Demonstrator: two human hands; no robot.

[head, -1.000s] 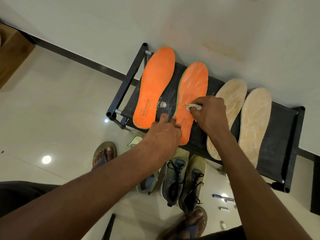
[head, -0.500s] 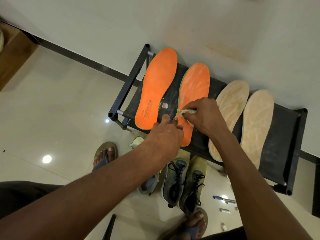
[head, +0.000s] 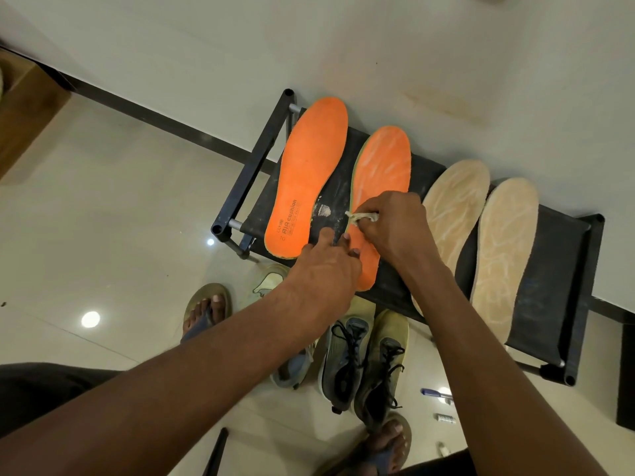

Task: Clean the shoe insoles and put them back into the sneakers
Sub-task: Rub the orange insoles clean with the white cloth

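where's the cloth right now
In the head view the small whitish cloth is pinched in the right hand, pressed on the left edge of the second orange insole, just above the left hand on the black rack.

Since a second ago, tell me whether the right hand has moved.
Yes. The right hand, gripping the cloth, slid left across the streaked orange insole, reaching its left edge.
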